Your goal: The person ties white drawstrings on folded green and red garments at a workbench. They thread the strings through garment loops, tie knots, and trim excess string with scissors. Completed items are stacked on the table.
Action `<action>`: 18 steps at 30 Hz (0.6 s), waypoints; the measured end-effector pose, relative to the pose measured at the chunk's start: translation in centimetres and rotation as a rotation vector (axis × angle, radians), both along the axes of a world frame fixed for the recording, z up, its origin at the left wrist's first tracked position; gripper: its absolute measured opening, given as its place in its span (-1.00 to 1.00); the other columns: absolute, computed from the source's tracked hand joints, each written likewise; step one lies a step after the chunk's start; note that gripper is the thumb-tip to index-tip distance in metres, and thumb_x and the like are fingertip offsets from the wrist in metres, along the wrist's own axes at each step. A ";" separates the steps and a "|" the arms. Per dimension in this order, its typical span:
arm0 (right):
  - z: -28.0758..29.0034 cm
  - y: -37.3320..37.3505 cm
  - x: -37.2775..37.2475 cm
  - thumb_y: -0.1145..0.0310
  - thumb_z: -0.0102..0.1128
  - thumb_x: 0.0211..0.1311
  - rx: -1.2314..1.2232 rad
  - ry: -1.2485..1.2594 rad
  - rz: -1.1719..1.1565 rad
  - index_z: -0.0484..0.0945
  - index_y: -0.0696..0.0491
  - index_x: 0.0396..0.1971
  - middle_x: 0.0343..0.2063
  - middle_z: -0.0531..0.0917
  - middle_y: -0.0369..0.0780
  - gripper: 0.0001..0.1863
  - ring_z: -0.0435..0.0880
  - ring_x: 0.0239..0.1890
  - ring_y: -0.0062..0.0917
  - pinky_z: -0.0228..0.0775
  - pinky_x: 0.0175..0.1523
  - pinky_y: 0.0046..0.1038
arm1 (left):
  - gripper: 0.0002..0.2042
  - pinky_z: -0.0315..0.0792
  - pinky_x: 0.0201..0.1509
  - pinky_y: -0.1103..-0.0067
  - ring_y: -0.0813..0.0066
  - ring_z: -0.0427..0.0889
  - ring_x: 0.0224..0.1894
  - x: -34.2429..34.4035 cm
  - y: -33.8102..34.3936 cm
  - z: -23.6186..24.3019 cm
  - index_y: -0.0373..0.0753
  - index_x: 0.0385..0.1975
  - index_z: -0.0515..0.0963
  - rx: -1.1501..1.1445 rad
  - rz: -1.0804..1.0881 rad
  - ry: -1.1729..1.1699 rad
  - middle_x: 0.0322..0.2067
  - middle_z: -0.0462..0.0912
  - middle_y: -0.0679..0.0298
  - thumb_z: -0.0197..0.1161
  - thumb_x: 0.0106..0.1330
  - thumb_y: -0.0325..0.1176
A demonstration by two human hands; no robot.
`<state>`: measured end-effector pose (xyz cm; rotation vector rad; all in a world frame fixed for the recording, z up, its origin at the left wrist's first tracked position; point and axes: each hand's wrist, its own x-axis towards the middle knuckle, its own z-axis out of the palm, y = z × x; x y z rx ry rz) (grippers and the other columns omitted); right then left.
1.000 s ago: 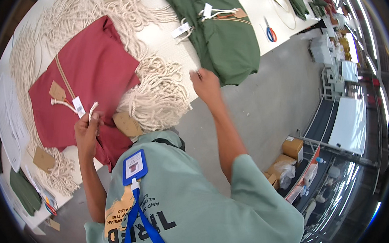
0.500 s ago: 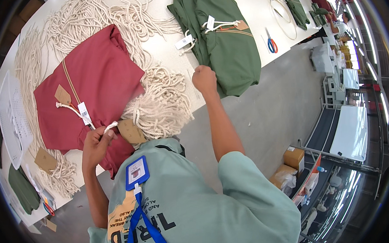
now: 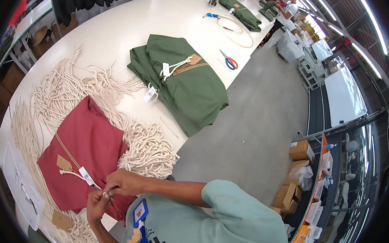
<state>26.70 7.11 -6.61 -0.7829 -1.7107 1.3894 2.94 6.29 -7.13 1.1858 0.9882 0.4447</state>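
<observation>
My left hand (image 3: 97,206) is closed in a pinch on the end of a white cord, at the near edge of a folded red cloth item (image 3: 86,135). My right hand (image 3: 124,182) meets it there, fingertips pinched on the same cord end; little of the cord shows between the fingers. On the red cloth lie a white tag (image 3: 85,175), a brown card tag (image 3: 64,163) and a thin tan string. Beside my right hand, a thick bundle of cream cords (image 3: 151,152) hangs at the table edge.
More loose cream cords (image 3: 57,99) spread over the white table (image 3: 115,38). A folded green cloth item (image 3: 183,85) with tags lies farther right, near red-and-blue scissors (image 3: 229,61). At the left stands a white perforated basket (image 3: 21,191). Cardboard boxes (image 3: 300,151) stand beyond the grey floor.
My right hand has come from the table edge beside the green cloth over to my left hand at the cord end. The view has shifted, showing more of the table's far side.
</observation>
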 end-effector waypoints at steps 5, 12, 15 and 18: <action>-0.5 -0.2 -0.9 0.53 0.30 0.10 -0.033 -0.045 -0.171 0.66 0.17 -0.34 -0.45 0.65 -0.11 -0.89 0.65 -0.36 -0.29 0.45 -0.24 -0.32 | -0.79 0.25 -0.47 0.69 0.71 0.44 -0.56 0.3 -0.3 0.2 -0.36 -0.22 0.62 -0.003 0.148 -0.087 -0.59 0.59 0.34 0.21 0.39 -0.32; -0.7 1.3 -1.6 0.54 0.27 0.09 -0.058 -0.091 -0.277 0.64 0.21 -0.33 -0.40 0.69 -0.06 -0.87 0.70 -0.32 -0.26 0.48 -0.21 -0.34 | -0.90 0.20 -0.54 0.73 0.74 0.36 -0.63 1.4 -0.6 0.8 -0.34 -0.30 0.56 0.092 0.384 0.058 -0.58 0.63 0.29 0.19 0.38 -0.44; -0.7 1.8 -2.0 0.55 0.26 0.08 -0.089 -0.087 -0.317 0.62 0.24 -0.32 -0.40 0.71 -0.04 -0.86 0.73 -0.32 -0.26 0.51 -0.20 -0.33 | -0.91 0.21 -0.54 0.73 0.73 0.37 -0.62 1.1 -0.8 0.8 -0.34 -0.35 0.54 0.080 0.393 0.071 -0.57 0.63 0.28 0.20 0.37 -0.46; -1.2 2.6 -2.2 0.55 0.26 0.10 -0.072 -0.135 -0.282 0.61 0.25 -0.33 -0.45 0.71 -0.05 -0.86 0.74 -0.39 -0.29 0.53 -0.25 -0.35 | -0.89 0.24 -0.53 0.71 0.69 0.40 -0.62 0.3 -0.8 0.3 -0.34 -0.39 0.53 0.104 0.414 0.047 -0.57 0.60 0.28 0.20 0.37 -0.45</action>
